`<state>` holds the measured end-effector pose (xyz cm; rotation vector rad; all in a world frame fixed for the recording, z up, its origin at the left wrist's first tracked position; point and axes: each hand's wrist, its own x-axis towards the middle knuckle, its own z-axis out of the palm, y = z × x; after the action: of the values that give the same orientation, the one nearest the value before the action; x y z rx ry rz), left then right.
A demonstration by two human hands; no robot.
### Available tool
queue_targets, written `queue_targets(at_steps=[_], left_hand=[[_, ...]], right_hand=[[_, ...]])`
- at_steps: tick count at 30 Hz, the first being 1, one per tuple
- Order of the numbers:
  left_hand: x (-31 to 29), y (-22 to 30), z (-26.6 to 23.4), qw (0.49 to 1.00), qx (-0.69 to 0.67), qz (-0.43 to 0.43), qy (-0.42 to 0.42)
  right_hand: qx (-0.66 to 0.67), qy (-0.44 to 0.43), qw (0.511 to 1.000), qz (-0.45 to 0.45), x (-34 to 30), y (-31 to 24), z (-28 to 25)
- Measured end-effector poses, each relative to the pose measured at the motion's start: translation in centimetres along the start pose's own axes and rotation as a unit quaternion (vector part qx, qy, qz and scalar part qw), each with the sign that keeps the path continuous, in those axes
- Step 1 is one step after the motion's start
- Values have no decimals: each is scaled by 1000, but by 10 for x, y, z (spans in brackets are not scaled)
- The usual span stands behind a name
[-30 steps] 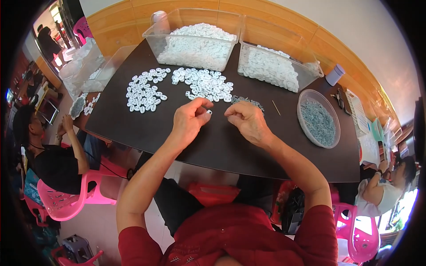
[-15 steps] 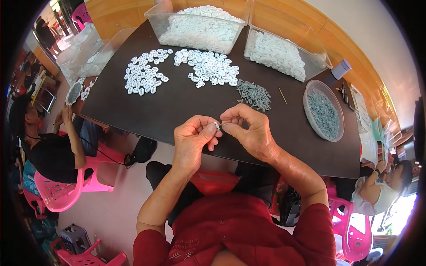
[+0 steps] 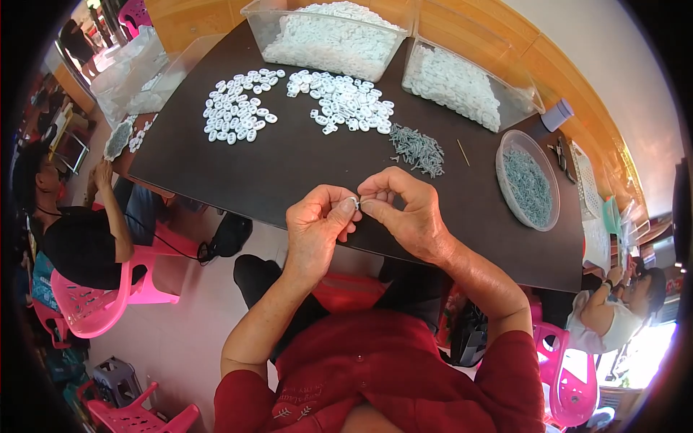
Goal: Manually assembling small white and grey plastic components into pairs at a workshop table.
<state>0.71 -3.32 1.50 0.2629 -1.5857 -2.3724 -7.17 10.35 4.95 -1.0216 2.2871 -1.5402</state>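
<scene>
My left hand (image 3: 312, 227) pinches a small white plastic piece (image 3: 354, 202) between thumb and fingertips, just over the table's front edge. The right hand's (image 3: 410, 216) thumb and forefinger are pressed together against the right side of that piece; whatever sits between them is too small to make out. Beyond my hands lie two heaps of white oval pieces with holes, a left heap (image 3: 234, 119) and a middle heap (image 3: 354, 106). A pile of small grey-blue slim pieces (image 3: 420, 151) lies beyond my right hand.
Two clear bins, left (image 3: 258, 27) and right (image 3: 523, 115), hold white pieces at the back. A round tub (image 3: 525, 219) of grey-blue pieces stands right, near a thin stick (image 3: 463, 152), a lavender cylinder (image 3: 556, 114) and dark pliers (image 3: 562, 160). People sit at left (image 3: 83, 245) and right (image 3: 610, 321).
The whole view has shifted slightly. My left hand has come a little to the right, bringing the white piece closer to the right fingertips; both hands keep their pinch.
</scene>
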Motion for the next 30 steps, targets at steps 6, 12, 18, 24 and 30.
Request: queue_targets(at_steps=[6,12,18,24,30], left_hand=[[1,-1,0,1000,4,7,0],[-2,-10,6,995,68,60,30],[-4,-16,7,995,49,74,49],[-3,-17,4,997,-8,44,59],[-4,-19,8,997,-8,53,63]], right_hand=[[-3,-4,1000,3,2,1,1],[-34,-3,999,-20,2,2,4],[45,33,998,16,0,7,13],[71,18,997,32,1,10,13],[7,11,1000,13,2,23,16]])
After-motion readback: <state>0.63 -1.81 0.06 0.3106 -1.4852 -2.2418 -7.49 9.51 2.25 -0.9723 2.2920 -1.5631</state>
